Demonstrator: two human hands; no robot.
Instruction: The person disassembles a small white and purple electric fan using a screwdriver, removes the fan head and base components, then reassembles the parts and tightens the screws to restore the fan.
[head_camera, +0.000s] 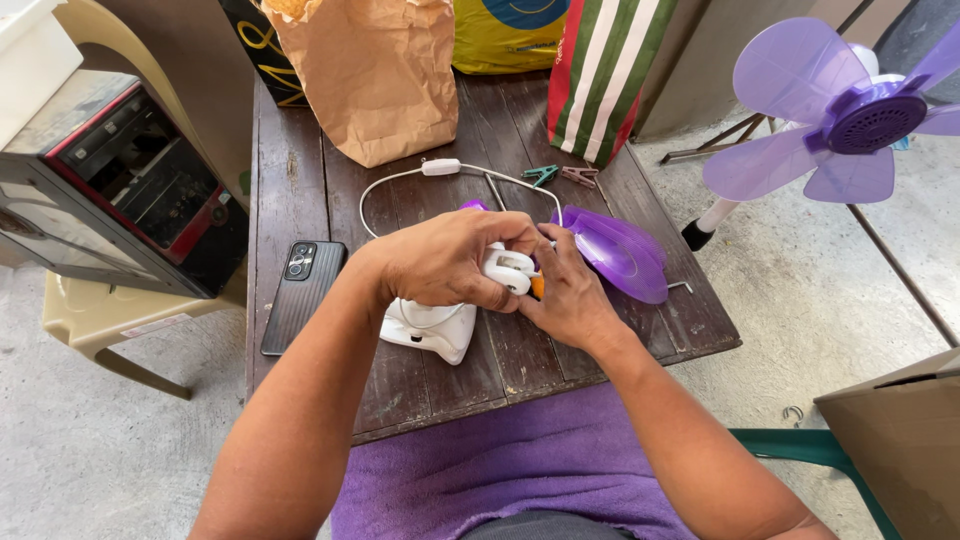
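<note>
My left hand (450, 260) grips the white plastic fan body (432, 326), which rests on the dark wooden table (300, 180). Its rounded white motor housing (510, 270) sits under my fingers. My right hand (570, 295) presses against that housing and holds a tool with an orange handle (537, 287), mostly hidden by my fingers. Purple fan blades (615, 250) lie just right of my hands. A white cord with an inline switch (440, 167) loops behind them.
A black phone (303, 295) lies face down at left. A brown paper bag (375, 75), a striped bag (605, 70), and two clothespins (560, 176) sit at the back. A purple standing fan (850, 115) is at right, a dark computer case (120, 190) on a plastic chair at left, and a cardboard box (900, 440) at lower right.
</note>
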